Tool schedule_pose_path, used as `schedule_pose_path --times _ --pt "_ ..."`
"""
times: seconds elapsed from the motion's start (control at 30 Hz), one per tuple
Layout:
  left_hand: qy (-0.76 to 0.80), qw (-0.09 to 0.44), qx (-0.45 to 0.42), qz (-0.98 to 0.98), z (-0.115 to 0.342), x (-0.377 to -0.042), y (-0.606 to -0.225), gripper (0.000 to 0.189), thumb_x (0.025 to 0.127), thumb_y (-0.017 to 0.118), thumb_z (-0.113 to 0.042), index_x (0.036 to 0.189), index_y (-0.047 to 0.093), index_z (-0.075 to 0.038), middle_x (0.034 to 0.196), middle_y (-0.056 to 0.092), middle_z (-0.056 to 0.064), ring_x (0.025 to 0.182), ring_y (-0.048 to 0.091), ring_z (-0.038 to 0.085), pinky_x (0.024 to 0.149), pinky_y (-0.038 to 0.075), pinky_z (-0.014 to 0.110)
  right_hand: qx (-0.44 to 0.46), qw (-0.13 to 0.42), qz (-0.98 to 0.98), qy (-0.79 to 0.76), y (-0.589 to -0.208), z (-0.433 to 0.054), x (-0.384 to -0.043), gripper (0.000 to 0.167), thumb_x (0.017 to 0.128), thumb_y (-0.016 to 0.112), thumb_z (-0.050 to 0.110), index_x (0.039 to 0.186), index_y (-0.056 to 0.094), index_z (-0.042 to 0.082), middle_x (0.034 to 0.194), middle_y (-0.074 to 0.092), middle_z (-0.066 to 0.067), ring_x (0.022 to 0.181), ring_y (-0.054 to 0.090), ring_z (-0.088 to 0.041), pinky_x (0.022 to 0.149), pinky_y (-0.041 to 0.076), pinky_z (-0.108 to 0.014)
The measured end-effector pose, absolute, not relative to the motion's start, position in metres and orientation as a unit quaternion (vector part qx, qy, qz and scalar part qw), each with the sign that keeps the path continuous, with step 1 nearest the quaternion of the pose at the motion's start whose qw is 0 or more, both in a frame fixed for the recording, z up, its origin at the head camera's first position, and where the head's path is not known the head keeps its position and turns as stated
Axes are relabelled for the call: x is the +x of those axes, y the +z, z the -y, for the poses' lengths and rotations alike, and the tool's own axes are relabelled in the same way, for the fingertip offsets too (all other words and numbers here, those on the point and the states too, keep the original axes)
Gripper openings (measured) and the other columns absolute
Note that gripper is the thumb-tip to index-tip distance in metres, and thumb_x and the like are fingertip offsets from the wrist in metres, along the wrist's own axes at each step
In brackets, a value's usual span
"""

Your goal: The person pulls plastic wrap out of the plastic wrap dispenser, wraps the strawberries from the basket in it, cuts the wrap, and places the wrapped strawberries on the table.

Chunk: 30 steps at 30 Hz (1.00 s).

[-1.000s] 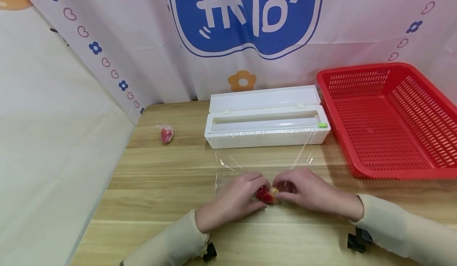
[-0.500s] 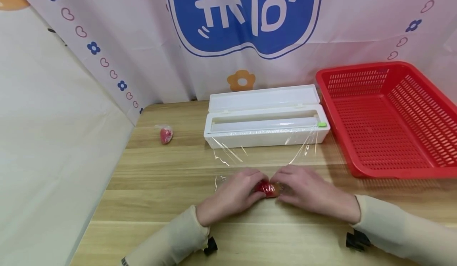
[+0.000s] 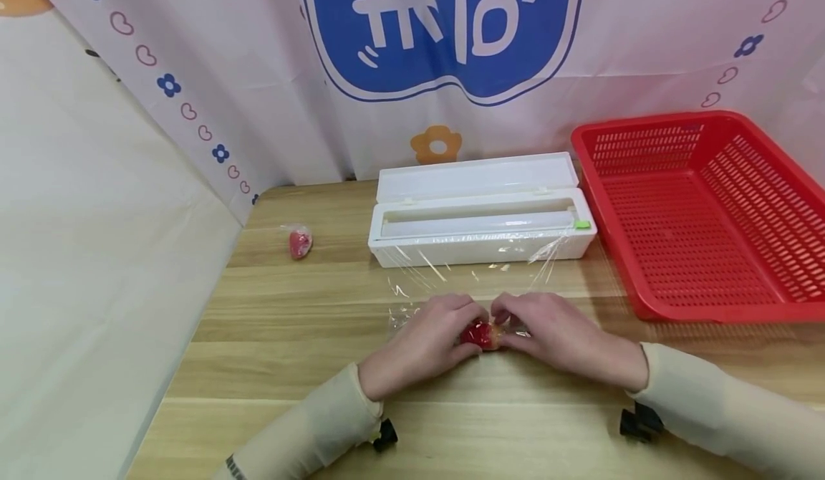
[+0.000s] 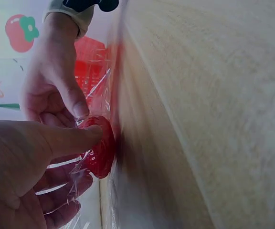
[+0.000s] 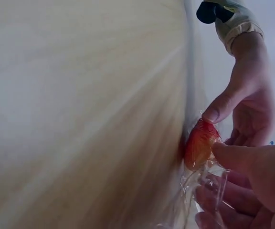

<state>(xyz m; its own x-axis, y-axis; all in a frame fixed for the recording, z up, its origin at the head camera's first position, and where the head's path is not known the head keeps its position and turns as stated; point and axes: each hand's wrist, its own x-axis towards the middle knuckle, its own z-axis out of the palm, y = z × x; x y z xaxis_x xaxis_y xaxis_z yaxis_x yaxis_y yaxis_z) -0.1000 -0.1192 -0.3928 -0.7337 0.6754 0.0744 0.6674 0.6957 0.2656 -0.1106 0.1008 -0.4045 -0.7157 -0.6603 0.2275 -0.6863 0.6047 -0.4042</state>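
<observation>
A small glossy red fruit with a yellowish end (image 3: 479, 334), roughly strawberry-shaped, lies on the table inside clear cling film (image 3: 412, 279). My left hand (image 3: 433, 337) holds its red end, thumb in front and fingers behind. At the yellowish end, my right hand (image 3: 557, 333) pinches fruit and film together. In the right wrist view the right thumb presses the fruit (image 5: 202, 145), and creased film hangs over the fingers. The left wrist view shows the left thumb on the red side (image 4: 101, 152). The film runs back to a white dispenser box (image 3: 483, 252) with its lid raised.
A second, pinkish-red fruit in film (image 3: 300, 243) sits at the table's back left. To the right stands a red slotted plastic basket (image 3: 634, 279). Behind the wooden table (image 3: 290, 365) hangs a printed cloth (image 3: 277, 107).
Both hands and the fruit have moved slightly away from me, towards the dispenser. The fruit has turned in the film, and the film's creases have shifted. Basket and second fruit have stayed put.
</observation>
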Motion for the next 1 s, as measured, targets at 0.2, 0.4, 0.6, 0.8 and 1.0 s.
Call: schedule_pose_path --times 0.2,0.4,0.6,0.8,1.0 --pt "0.168 0.057 0.33 -0.927 0.12 -0.104 -0.394 0.032 0.089 0.073 -0.029 0.118 0.065 -0.015 0.105 0.069 -0.005 0.095 0.062 0.008 0.088 0.054 0.024 0.386 0.064 0.891 0.233 -0.401 -0.103 -0.111 0.034 0.078 0.083 0.032 0.106 0.072 0.018 0.101 0.074 0.004 0.093 0.069 -0.012 0.082 0.058 -0.034" --pt "0.182 0.07 0.311 -0.93 0.122 -0.109 -0.394 0.026 0.095 0.066 -0.027 0.117 0.063 -0.014 0.103 0.07 -0.004 0.094 0.063 0.01 0.086 0.054 0.025 0.382 0.06 0.891 0.237 -0.401 -0.1 -0.113 0.037 0.076 0.084 0.026 0.109 0.071 0.017 0.105 0.073 0.004 0.099 0.068 -0.014 0.088 0.057 -0.037" --pt "0.158 0.034 0.32 -0.934 0.123 -0.113 -0.396 0.024 0.096 0.064 -0.028 0.116 0.066 -0.014 0.107 0.072 -0.003 0.101 0.064 0.013 0.094 0.052 0.031 0.359 0.053 0.894 0.264 -0.405 -0.097 -0.121 0.03 0.084 0.078 0.019 0.111 0.064 0.013 0.098 0.074 0.002 0.089 0.07 -0.011 0.08 0.059 -0.03" --pt "0.141 -0.016 0.339 -0.93 0.122 -0.115 -0.394 0.034 0.089 0.074 -0.03 0.119 0.065 -0.015 0.113 0.067 -0.003 0.103 0.062 0.013 0.093 0.052 0.03 0.346 0.035 0.892 0.289 -0.405 -0.095 -0.127 0.028 0.088 0.074 0.016 0.113 0.06 0.011 0.097 0.076 0.0 0.089 0.073 -0.012 0.08 0.06 -0.029" --pt "0.167 0.001 0.325 -0.931 0.119 -0.121 -0.395 0.025 0.092 0.069 -0.022 0.116 0.066 -0.015 0.105 0.069 -0.004 0.096 0.064 0.01 0.089 0.055 0.027 0.345 0.046 0.896 0.277 -0.402 -0.095 -0.129 0.024 0.086 0.075 0.018 0.108 0.067 0.012 0.101 0.075 -0.002 0.093 0.072 -0.017 0.083 0.059 -0.035"
